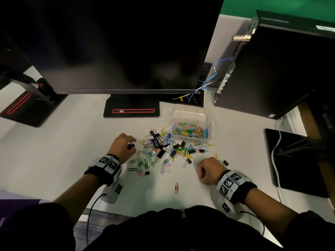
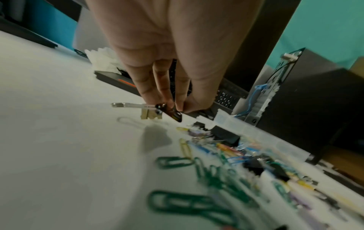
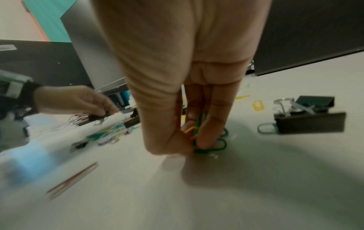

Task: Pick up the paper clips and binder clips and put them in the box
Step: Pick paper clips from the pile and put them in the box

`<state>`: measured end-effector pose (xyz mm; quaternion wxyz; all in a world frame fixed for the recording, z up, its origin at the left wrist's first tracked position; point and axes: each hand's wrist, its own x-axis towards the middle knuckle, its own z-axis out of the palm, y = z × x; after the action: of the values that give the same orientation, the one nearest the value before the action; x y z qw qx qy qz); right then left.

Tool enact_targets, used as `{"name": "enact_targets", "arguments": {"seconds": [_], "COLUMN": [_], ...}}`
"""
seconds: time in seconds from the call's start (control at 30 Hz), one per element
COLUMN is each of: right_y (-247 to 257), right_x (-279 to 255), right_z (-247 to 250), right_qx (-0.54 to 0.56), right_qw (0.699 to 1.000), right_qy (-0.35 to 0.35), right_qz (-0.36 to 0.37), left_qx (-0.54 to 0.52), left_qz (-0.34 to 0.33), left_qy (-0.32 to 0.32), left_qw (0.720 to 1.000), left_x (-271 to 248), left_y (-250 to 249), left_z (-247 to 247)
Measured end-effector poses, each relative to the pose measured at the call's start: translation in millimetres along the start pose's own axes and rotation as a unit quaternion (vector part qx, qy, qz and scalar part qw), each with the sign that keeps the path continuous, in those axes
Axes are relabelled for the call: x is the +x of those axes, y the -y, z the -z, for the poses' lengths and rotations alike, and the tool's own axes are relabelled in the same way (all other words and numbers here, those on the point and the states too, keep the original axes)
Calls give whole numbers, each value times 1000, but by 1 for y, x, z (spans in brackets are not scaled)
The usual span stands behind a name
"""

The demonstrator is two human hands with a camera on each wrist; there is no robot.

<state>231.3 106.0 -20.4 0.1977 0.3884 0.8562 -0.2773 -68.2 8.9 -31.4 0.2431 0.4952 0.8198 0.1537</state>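
Note:
On the white desk lies a pile of coloured paper clips and black binder clips (image 1: pixel 163 147). Behind it stands a clear plastic box (image 1: pixel 188 115) partly filled with paper clips. My left hand (image 1: pixel 130 143) is at the pile's left edge, where its fingertips pinch a small black binder clip (image 1: pixel 130 146) (image 2: pixel 174 114) just above the desk. My right hand (image 1: pixel 206 170) is curled at the pile's right front and pinches green and yellow paper clips (image 3: pixel 197 132) against the desk. A black binder clip (image 3: pixel 309 123) lies just right of that hand.
A lone orange paper clip (image 1: pixel 176 187) lies near the front edge. A large monitor (image 1: pixel 117 42) on a black stand base (image 1: pixel 131 110) fills the back. A computer tower (image 1: pixel 272 69) with cables stands back right, and a black pad (image 1: pixel 297 160) lies at the right.

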Motion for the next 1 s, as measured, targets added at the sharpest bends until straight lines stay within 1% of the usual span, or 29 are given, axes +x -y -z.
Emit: {"name": "enact_targets", "arguments": {"seconds": [0.07, 0.13, 0.23, 0.3, 0.37, 0.43, 0.5, 0.57, 0.67, 0.77, 0.83, 0.93, 1.0], "right_y": [-1, -3, -6, -8, -10, -11, -13, -15, -17, -16, -17, -14, -2], "right_x": [7, 16, 32, 43, 54, 62, 69, 75, 82, 87, 89, 91, 89], "right_z": [16, 37, 63, 74, 80, 83, 82, 79, 75, 72, 70, 68, 67], "right_qx": [24, 64, 130, 154, 171, 183, 188, 197, 212, 222, 221, 182, 143], "right_qw": [999, 995, 976, 964, 955, 950, 947, 945, 943, 944, 946, 956, 959], "right_qy": [-31, -79, -171, -210, -234, -241, -242, -242, -239, -228, -219, -214, -238], "right_qz": [-8, -14, -28, -47, -66, -81, -92, -94, -93, -91, -90, -84, -58], "left_qx": [13, 12, -18, -52, -87, -119, -164, -229, -320, -386, -435, -497, -517], "left_qz": [14, 21, 33, 40, 39, 32, 25, 26, 32, 54, 79, 115, 128], "left_qy": [-1, -2, -1, -11, -37, -64, -75, -76, -79, -77, -71, -59, -56], "left_qw": [1000, 1000, 999, 998, 995, 990, 983, 970, 944, 918, 894, 858, 844], "left_x": [0, -1, -2, -3, -4, -4, -4, -4, -2, 1, 3, 3, 2], "left_y": [8, 13, 14, 12, 8, 5, 5, 4, 4, 8, 13, 19, 22], "left_z": [0, -2, -5, -6, -5, -2, 0, 2, 3, 4, 5, 4, 4]}}
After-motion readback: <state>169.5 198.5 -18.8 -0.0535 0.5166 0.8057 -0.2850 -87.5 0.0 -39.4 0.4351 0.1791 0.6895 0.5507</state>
